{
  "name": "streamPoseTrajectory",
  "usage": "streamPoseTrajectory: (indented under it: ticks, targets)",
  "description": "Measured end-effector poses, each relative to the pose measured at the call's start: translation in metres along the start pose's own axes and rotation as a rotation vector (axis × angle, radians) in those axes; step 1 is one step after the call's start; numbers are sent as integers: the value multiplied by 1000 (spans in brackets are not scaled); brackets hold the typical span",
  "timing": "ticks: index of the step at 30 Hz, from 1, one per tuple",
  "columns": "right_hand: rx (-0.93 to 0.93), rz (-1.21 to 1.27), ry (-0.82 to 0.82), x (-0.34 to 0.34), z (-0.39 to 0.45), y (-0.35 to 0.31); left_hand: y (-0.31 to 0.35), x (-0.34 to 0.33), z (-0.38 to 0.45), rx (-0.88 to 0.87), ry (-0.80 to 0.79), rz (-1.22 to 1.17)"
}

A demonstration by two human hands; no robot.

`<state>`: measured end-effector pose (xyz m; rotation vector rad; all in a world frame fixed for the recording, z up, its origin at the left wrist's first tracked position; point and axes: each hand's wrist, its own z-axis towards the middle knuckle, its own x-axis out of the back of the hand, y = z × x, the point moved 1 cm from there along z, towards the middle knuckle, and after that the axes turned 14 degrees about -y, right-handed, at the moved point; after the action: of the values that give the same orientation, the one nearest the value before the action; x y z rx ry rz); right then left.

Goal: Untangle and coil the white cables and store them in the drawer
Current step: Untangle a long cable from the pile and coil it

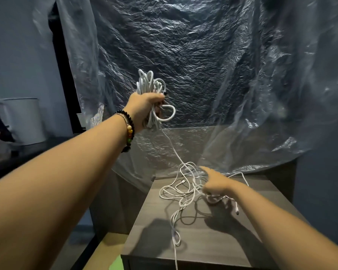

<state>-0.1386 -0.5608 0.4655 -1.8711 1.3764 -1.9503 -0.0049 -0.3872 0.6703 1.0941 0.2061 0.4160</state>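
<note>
The left hand (144, 108) has its fingers wrapped round a raised coiled bundle (150, 84) of light, limp white cable, while the blurred right hand (216, 184), fingers seemingly pinching, works the loose tangle (183, 188) on the bench (213, 240), best taken near a free end.

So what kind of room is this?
Probably a room at home, maybe a bedroom: a small wooden cabinet with white cables on top, a white kettle on a side shelf, and crinkly plastic sheeting behind.

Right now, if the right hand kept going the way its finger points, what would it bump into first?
Probably the loose tangle of thin white cables on the dark wooden cabinet top, right before the right hand; depth is unclear.
</note>
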Motion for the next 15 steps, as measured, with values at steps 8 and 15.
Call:
streamPoseTrajectory:
  ticks: [8, 15]
  targets:
    - [191, -131, 237, -30, 18, -42, -6, -8, -8, -29, 56, 8]
    - [-114, -34, 303, -35, 38, 7, -24, 46, -12, -46, 431, 169]
